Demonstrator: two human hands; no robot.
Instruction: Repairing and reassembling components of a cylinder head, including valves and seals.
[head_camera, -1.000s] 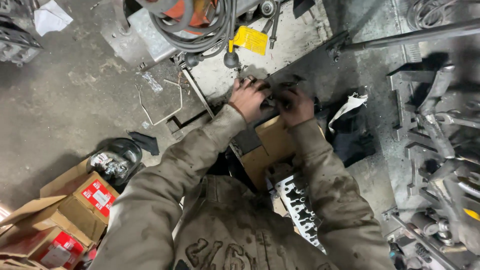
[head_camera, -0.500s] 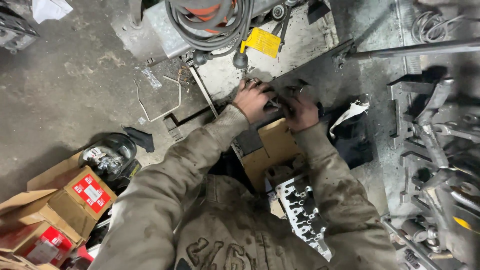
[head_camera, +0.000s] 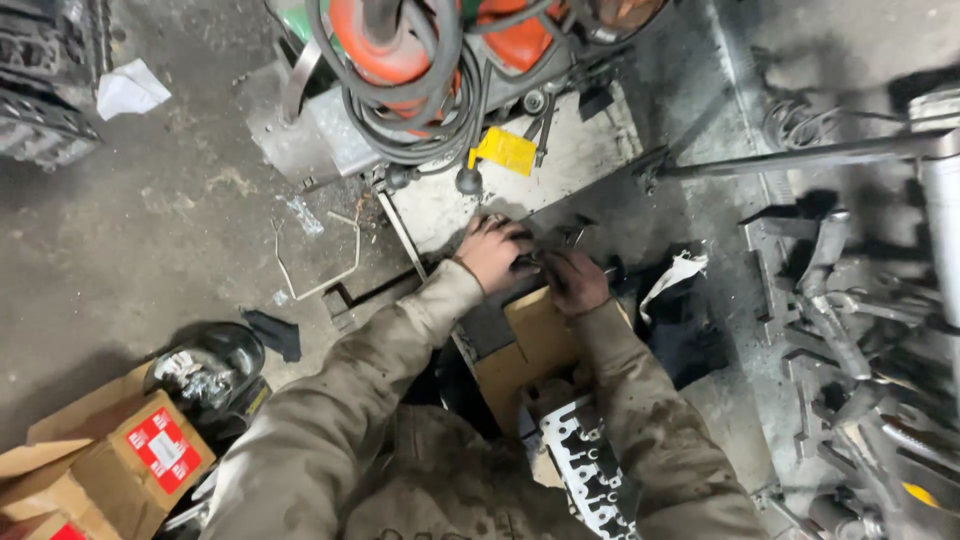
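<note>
Left hand: I see my left hand (head_camera: 493, 252) curled down over a small dark metal part (head_camera: 535, 262) on the work spot. The fingers are bent round it and seem to grip it.
Right hand: my right hand (head_camera: 574, 281) is dirty and dark, with fingers folded on the same small part from the other side. I cannot tell how tight the grip is.
Small part: it sits between my two hands, just above the brown cardboard box (head_camera: 530, 345). It is mostly hidden (too small and dark to name).
Sleeves: thick, rough cloth, tan and full of stains.
Pale plate: a flat, scratched metal plate (head_camera: 560, 165) lies just past my hands, with a yellow tag (head_camera: 505, 151) on it.
Hoses: fat grey rubber hoses (head_camera: 420, 110) loop round an orange round tank (head_camera: 385, 45).
Wire: a thin bent wire (head_camera: 315, 262) lies on the floor to the left.
Floor: grey concrete floor (head_camera: 150, 230), rough and greasy.
Boxes: cardboard boxes with red labels (head_camera: 150, 455) sit low on the left.
Tools: long grey metal tools (head_camera: 850, 330) lie in a heap on the right.
</note>
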